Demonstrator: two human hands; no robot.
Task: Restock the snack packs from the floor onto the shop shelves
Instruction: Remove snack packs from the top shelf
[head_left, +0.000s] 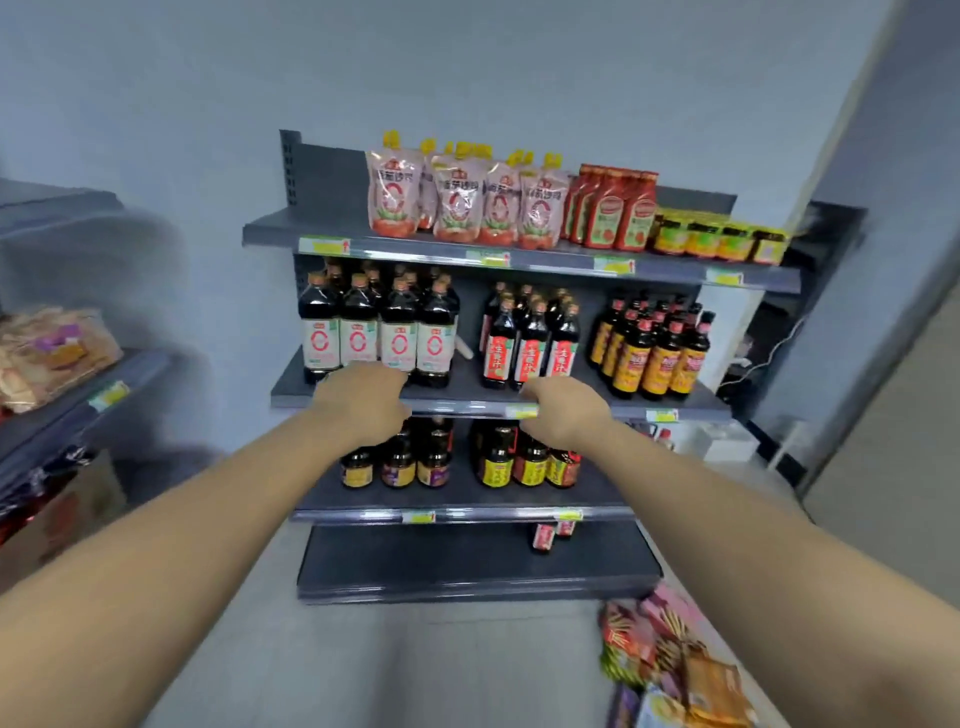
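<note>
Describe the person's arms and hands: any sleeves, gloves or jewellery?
The left arm and right arm are bare, no sleeve in view. The left hand and right hand wear no gloves; no watch, bracelet or ring shows in this blurred picture.

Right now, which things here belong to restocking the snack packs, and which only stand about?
Belong to the job: snack packs on the floor; side shelf holding packaged snacks.

Only standing about: dark sauce bottles; pink pouches; red sauce bottles; small jars.
</note>
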